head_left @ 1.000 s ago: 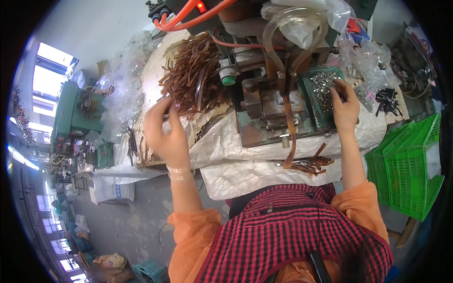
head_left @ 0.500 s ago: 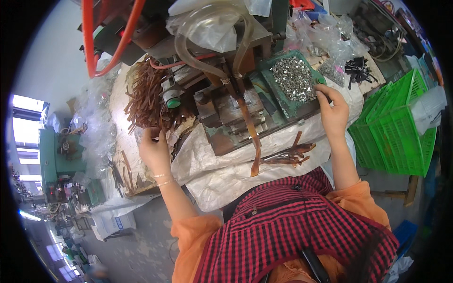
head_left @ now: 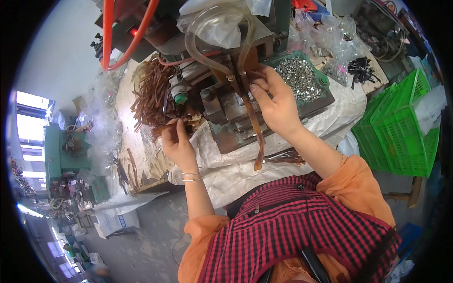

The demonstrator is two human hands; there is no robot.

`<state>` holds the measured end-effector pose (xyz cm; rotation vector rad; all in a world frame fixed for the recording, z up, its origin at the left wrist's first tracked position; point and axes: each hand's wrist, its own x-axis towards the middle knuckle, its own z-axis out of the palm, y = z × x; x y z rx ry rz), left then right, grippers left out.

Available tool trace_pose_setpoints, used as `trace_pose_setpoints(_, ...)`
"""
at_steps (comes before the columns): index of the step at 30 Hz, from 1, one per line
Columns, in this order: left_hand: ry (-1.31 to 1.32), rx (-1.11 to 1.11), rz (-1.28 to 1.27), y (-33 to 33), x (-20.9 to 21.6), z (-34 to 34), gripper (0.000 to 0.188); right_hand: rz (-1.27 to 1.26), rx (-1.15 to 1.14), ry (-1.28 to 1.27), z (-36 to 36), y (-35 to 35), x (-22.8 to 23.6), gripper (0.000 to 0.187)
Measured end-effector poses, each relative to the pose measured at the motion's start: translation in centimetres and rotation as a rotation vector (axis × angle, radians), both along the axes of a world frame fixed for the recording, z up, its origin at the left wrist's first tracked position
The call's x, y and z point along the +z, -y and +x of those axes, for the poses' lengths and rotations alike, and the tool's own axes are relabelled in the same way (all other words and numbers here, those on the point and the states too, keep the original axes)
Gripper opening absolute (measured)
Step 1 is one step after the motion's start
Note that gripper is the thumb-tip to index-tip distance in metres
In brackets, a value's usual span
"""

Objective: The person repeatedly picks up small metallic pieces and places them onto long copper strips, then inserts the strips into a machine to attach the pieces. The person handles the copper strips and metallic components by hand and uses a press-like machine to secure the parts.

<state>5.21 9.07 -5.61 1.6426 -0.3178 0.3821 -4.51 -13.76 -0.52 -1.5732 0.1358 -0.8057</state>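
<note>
Workshop walls (head_left: 61,56) are seen beyond the left edge of the surface (head_left: 155,165), whose middle is taken up by a machine (head_left: 224,137). The step in hand is judged to be the handling of small parts at the working block (head_left: 233,112), with a brown strip (head_left: 168,127) kept ready to the left. For the next move, exact placing by the fingertips would seem to be called for, with the fingers kept clear of the metal.

The brown strip appears to be pinched between thumb and forefinger of the left hand (head_left: 179,146), whose other fingers are loosely curled. It is found at the near side of the strip pile (head_left: 153,92), which is heaped between the machine and the surface's left edge.

The right hand (head_left: 279,107) is half closed over the block, thumb and forefinger drawn near each other; whether anything is gripped cannot be told. Just beside its thumb a hanging strip (head_left: 258,148) is seen, draped past the machine's near edge. Beyond that hand, toward the surface's right edge, metal pieces (head_left: 298,80) are heaped in a green tray (head_left: 322,79).
</note>
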Motion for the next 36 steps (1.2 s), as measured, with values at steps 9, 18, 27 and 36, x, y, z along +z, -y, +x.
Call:
trace_pose_setpoints(9,0.707,-0.110,0.040,3.2,9.5,-5.1,0.015,0.161,0.099,-0.075,-0.2,-1.3,2.6,0.050)
trace_pose_setpoints(18,0.998,-0.437,0.389,7.9,6.8,-5.1,0.028,-0.910,-0.439,-0.408,-2.1,8.2,-2.5,0.030)
trace_pose_setpoints(27,1.014,-0.426,0.402,8.1,5.9,-5.1,0.029,-0.939,-0.636,-0.365,-2.3,11.8,-7.9,0.018)
trace_pose_setpoints(36,0.872,-0.159,0.572,-0.2,4.2,-6.9,0.029,-1.012,-0.477,-0.314,-1.0,11.3,-8.2,0.013)
